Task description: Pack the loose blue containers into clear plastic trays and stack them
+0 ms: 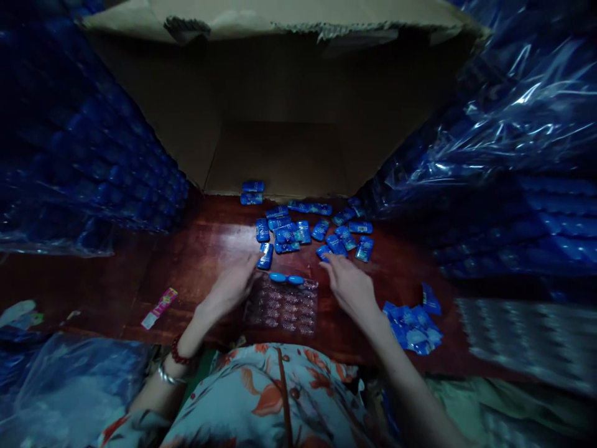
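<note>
We look down on a dark red wooden surface [196, 249] with a clear plastic blister tray [284, 305] lying right in front of us. At the tray's 12 o'clock edge two blue oval pieces [286, 279] sit in its top row; the other pockets look unfilled.

Our left hand [233, 285] rests at the tray's 9 o'clock side, fingers loosely spread and pointing toward 1 o'clock, the fingertips just beside one blue sachet [265, 256]. Its grip is slack and we cannot tell whether it pinches anything. A red bead bracelet [178, 353] and a silver bangle [168, 376] ring that wrist.

Our right hand [351, 283] lies at the tray's 2 o'clock corner, fingers reaching toward 11 o'clock and touching a sachet at the near edge of the scattered sachets [308, 227]. That grip is half curled; whether it has hold of the packet we cannot tell.

The scatter of blue sachets spreads at 12 o'clock from the tray, between it and an open cardboard box [280, 124] lying on its side. A second small heap of blue wrappers [413, 326] sits at 3 o'clock from the tray, near our right forearm. A pink-and-white stick packet [159, 307] lies well apart at 9 o'clock. Blue plastic-wrapped bundles [513, 124] rise at both sides.
</note>
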A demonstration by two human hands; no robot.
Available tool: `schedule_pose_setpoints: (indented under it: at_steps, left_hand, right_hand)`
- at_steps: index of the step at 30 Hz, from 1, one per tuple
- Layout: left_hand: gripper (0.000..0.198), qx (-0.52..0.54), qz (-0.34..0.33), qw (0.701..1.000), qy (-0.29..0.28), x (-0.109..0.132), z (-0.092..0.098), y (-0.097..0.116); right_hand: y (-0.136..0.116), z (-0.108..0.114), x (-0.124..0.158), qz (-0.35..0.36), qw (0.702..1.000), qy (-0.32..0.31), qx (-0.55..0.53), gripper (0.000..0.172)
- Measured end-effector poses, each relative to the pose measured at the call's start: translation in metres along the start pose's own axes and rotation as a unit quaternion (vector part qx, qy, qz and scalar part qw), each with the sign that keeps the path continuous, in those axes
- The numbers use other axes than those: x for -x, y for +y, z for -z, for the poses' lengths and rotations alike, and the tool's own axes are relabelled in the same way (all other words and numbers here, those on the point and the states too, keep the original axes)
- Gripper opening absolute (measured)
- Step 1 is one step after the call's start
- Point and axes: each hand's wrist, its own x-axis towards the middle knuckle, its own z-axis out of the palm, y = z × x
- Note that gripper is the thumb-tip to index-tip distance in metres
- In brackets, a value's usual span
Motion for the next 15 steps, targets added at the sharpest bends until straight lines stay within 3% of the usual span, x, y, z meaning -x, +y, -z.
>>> schedule_pose_setpoints:
  at_steps: [3, 6, 9, 12, 15]
  left_hand:
    - [0.029, -0.009, 0.08, 0.996, 0.046, -0.013, 0.001, -0.004]
    - [0.037, -0.035, 0.149, 0.987, 0.042, -0.031, -0.01, 0.003]
    - [0.028, -0.02, 0.168, 0.985, 0.037, -0.036, -0.02, -0.001]
    - [0.02, 0.027, 0.137, 0.988, 0.067, -0.017, -0.023, -0.015]
    - [0.024, 0.085, 0.085, 0.984, 0.13, 0.021, -0.023, -0.031]
  right_hand:
    - [0.012, -0.003, -0.016, -0.052, 0.998, -0.009, 0.031, 0.03]
    - [0.006, -0.011, -0.031, -0.023, 0.997, -0.048, 0.047, 0.031]
    - [0.004, -0.019, -0.036, 0.002, 0.996, -0.081, 0.044, 0.034]
    - [0.021, -0.026, -0.025, 0.014, 0.997, -0.078, -0.013, 0.036]
    - [0.049, -0.03, 0.0, 0.0, 0.995, -0.031, -0.095, 0.032]
